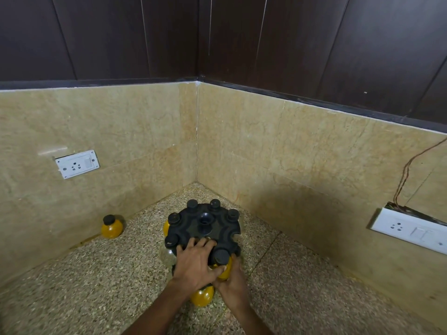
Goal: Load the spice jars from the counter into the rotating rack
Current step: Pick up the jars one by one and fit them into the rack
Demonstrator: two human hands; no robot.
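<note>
- Speckled granite counter ran into a corner of beige marble backsplash beneath dark wood panelling, and your hands worked near the middle of it.
- Your left hand lay palm down on the near edge of the black rotating rack, fingers spread across its top disc and the thumb hooked round toward the jar at your right.
- Your right hand was cupped from below and the side around a yellow-filled spice jar, whose black cap sat at a slot on the rack's near rim; whether the neck was fully seated you could not have told from this angle.
- Just under your wrists, close to the rack's base, another yellow jar rested on the counter, partly hidden by your forearms.
- Beyond your fingers, five more black caps ringed the disc: one at the near left, one above it, two at the far side and one at the far right.
- Well off to the left of your left hand, a lone yellow jar stood upright against the backsplash.
- Farther left on that wall sat a white socket plate; far right of your right hand was a second switch plate with loose wires rising from it.
</note>
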